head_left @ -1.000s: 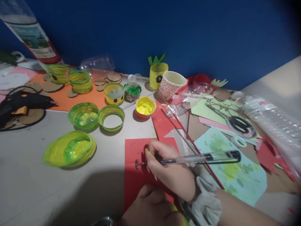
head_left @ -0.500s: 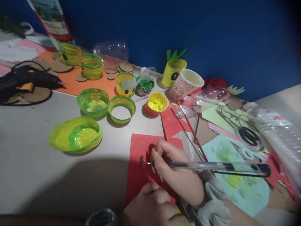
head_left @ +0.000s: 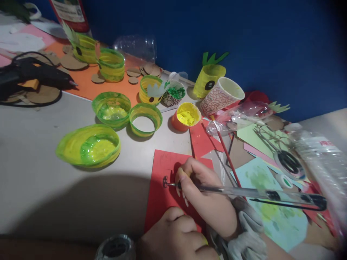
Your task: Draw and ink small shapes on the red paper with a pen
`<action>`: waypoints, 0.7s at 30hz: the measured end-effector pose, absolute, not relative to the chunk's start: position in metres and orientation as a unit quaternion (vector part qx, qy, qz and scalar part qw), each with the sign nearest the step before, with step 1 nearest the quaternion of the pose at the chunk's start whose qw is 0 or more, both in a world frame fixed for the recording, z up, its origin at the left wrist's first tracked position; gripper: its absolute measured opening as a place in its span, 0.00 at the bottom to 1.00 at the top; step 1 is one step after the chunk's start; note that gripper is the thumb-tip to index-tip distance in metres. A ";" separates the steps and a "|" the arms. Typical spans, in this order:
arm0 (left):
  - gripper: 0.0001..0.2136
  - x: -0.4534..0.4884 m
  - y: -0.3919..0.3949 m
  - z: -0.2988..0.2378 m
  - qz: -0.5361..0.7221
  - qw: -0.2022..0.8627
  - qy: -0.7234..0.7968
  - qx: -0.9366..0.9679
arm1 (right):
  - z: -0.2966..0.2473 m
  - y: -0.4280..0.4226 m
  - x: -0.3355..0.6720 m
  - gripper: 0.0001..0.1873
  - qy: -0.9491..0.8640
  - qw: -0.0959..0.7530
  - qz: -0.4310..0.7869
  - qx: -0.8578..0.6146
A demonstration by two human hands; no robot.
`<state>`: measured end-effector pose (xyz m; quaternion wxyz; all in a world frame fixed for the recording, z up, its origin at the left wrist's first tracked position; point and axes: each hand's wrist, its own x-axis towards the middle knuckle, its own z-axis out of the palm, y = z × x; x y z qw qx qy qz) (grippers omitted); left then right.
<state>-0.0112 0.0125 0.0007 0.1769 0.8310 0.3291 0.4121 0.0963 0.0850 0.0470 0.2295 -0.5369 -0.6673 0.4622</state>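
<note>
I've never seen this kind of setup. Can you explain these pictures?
There's no machine: these are a person's bare hands, seen from a camera worn on their head, looking forward and down. The right hand holds a pen in its fingers, the tip at a small dark drawing on red paper. The left hand lies over that paper's lower part; whether it holds anything is unclear. Around them on the table are yellow-green painted pieces, a cup of yellow paint, a paintbrush, scissors and a glue gun.
</note>
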 end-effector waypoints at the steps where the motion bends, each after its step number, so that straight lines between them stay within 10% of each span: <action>1: 0.28 -0.011 0.011 0.001 0.406 0.177 0.328 0.834 | 0.047 0.085 0.096 0.14 -0.666 0.228 0.463 -0.539; 13: 0.16 -0.009 0.012 0.005 0.416 0.165 0.341 0.827 | 0.049 0.084 0.096 0.13 -0.667 0.223 0.475 -0.529; 21: 0.28 -0.010 0.011 0.003 0.398 0.172 0.336 0.836 | 0.047 0.085 0.096 0.14 -0.666 0.225 0.476 -0.529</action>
